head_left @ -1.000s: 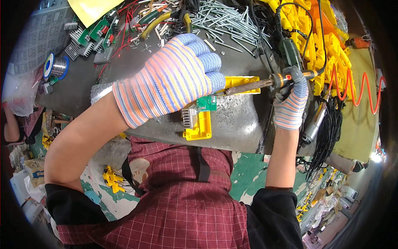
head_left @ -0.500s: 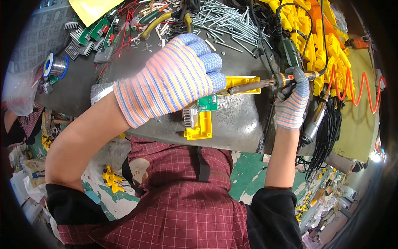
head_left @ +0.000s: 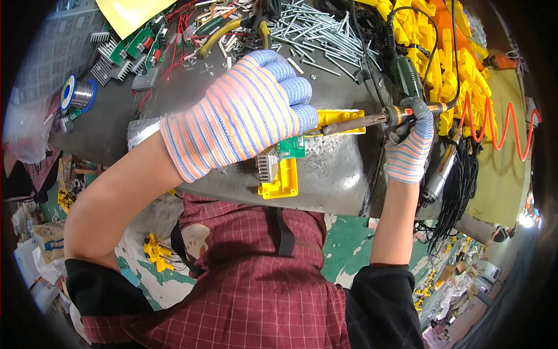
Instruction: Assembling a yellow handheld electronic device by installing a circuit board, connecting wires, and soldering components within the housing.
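My right hand [head_left: 411, 139], in a striped glove with grey fingers, grips a soldering iron [head_left: 360, 121] whose tip points left. The tip reaches the area by the fingers of my left hand [head_left: 247, 110]. That hand, gloved in striped knit, is curled with its back up; whatever its fingers hold is hidden beneath. Under its edge a green circuit board [head_left: 293, 147] with a finned grey heat sink [head_left: 267, 168] shows, lying over an L-shaped yellow plastic housing [head_left: 286, 185]. Another yellow housing part [head_left: 349, 119] lies behind the iron.
Long screws [head_left: 314, 35] and yellow-handled pliers [head_left: 221, 36] lie at the back. On the left are a solder spool [head_left: 78, 93] and several boards with heat sinks [head_left: 131, 49]. Yellow housings [head_left: 465, 75], a red coiled hose [head_left: 510, 125] and black cables [head_left: 462, 180] crowd the right.
Both hands keep nearly the same pose. The soldering iron has shifted very slightly, its tip still by my left fingers.
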Tool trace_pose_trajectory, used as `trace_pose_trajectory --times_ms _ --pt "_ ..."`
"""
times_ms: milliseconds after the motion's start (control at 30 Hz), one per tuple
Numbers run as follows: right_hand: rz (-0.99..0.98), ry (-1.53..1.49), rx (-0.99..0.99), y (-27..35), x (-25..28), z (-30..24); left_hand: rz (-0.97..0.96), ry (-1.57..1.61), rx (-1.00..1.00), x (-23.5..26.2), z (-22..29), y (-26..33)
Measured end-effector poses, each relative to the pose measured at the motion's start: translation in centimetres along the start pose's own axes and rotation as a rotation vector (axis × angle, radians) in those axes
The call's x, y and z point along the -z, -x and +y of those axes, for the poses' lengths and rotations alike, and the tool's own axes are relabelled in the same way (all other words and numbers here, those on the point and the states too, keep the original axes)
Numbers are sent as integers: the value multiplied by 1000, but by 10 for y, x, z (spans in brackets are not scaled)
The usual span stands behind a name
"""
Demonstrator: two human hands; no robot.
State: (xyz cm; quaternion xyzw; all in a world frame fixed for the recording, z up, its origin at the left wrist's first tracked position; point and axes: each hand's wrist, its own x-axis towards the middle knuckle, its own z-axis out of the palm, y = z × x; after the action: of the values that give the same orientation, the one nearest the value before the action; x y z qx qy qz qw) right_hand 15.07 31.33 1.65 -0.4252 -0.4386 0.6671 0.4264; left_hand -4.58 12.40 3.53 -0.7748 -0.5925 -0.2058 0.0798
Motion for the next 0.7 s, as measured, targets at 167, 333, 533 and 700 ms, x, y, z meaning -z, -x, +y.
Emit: trace_pose_trajectory --times_ms 167,333,533,700 --pt "-90 -3 5 -9 15 0 -19 -4 9 -1 -2 2" --pt "-127 -2 -43 -7 18 -7 12 6 16 -1 -1 1" --pt "-78 25 -23 -8 14 0 -18 -1 12 0 -1 1" --pt "-167 -19 -30 -4 24 -12 -40 10 31 1 0 0"
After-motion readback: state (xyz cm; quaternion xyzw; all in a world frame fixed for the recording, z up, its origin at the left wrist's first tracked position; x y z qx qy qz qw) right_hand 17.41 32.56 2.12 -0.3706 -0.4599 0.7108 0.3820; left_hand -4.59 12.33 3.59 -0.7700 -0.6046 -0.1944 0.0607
